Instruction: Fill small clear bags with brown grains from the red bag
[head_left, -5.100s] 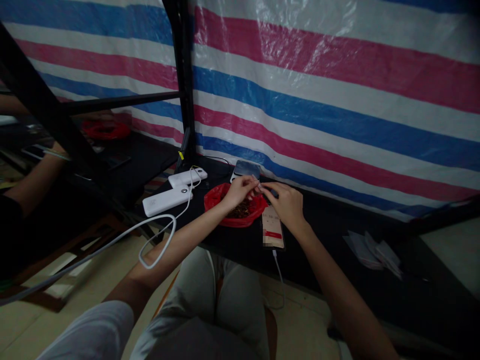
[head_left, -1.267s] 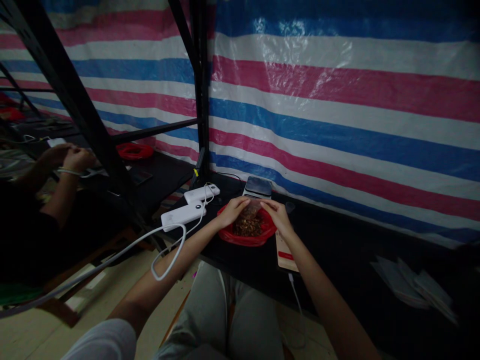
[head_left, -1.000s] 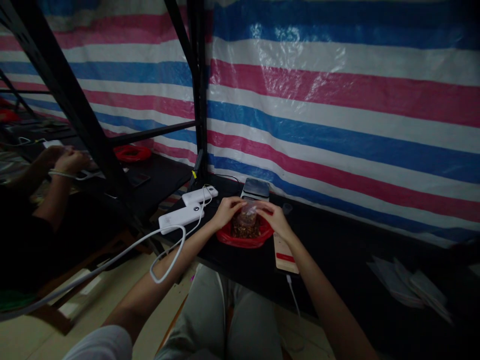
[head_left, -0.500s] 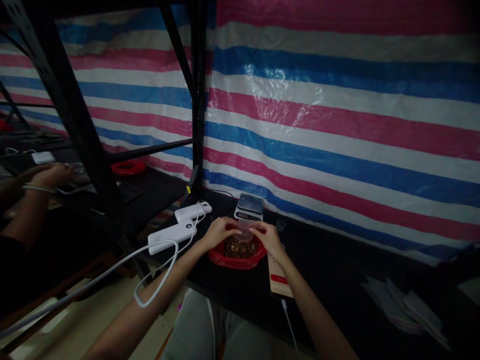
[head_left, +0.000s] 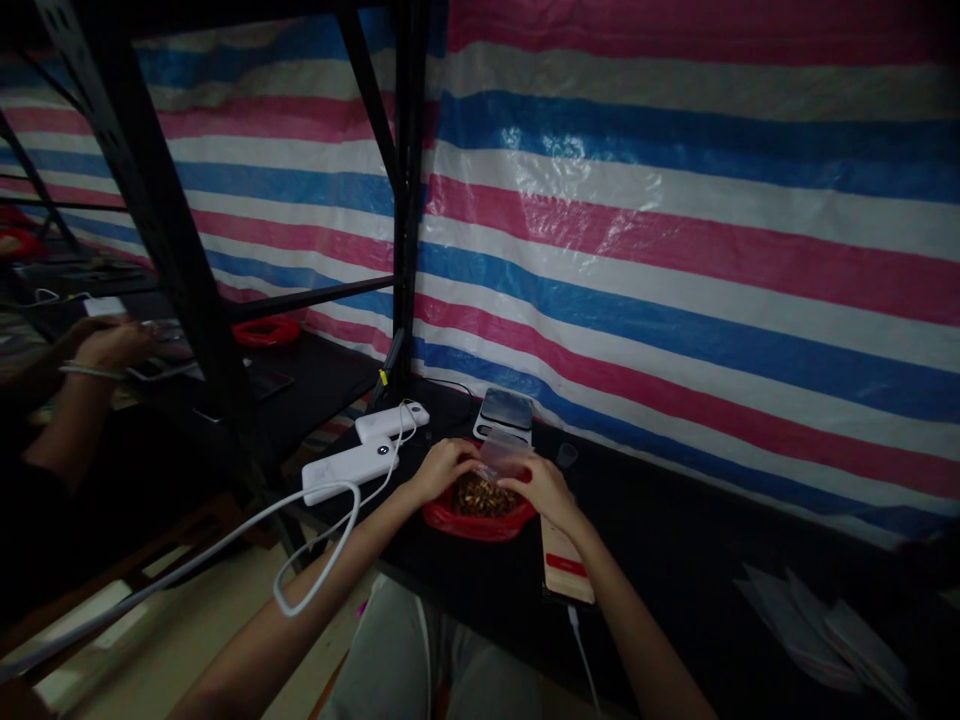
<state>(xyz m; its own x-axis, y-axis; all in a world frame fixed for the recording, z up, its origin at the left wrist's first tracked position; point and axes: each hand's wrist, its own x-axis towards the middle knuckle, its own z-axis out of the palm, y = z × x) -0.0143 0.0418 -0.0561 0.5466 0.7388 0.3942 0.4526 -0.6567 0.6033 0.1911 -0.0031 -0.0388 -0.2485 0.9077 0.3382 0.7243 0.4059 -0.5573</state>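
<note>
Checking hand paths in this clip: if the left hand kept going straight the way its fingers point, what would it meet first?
The left hand points right and slightly away, at the clear bag it is already pinching above the red bowl. Beyond the bag lies the right hand; depth is hard to judge.

Our two hands at a red bowl on the dark shelf

We hold a small clear bag (head_left: pixel 504 459) between our left hand (head_left: pixel 444 470) and right hand (head_left: pixel 545 491), just above the red bowl (head_left: pixel 480 521) of brown bits near the shelf's (head_left: pixel 675 530) front edge. A small scale (head_left: pixel 504 413) stands behind it, two white power banks (head_left: pixel 351 465) lie toward the left end, and a phone (head_left: pixel 564 562) lies beside the bowl.
</note>
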